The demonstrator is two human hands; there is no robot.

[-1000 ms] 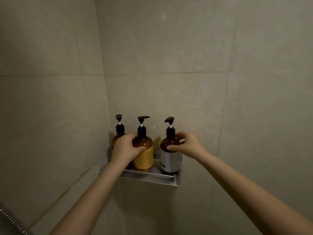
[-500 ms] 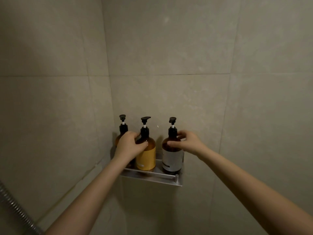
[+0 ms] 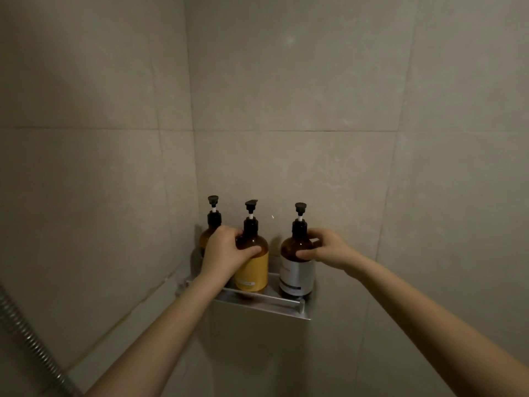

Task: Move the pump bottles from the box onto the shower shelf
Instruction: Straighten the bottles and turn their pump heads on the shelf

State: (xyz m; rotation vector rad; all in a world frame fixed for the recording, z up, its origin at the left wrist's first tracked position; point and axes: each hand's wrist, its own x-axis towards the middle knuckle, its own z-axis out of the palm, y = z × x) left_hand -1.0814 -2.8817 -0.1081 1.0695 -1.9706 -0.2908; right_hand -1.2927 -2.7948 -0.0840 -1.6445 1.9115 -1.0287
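Three amber pump bottles stand upright on the metal shower shelf in the tiled corner. My left hand grips the shoulder of the middle bottle with the yellow label. My right hand holds the shoulder of the right bottle with the white label. The left bottle stands behind my left hand, which hides most of its body. The box is out of view.
Beige tiled walls meet in a corner behind the shelf. A metal shower hose runs along the lower left edge.
The pump heads of the middle and right bottles have turned. Both hands keep their grip on the bottles, and the view has shifted slightly.
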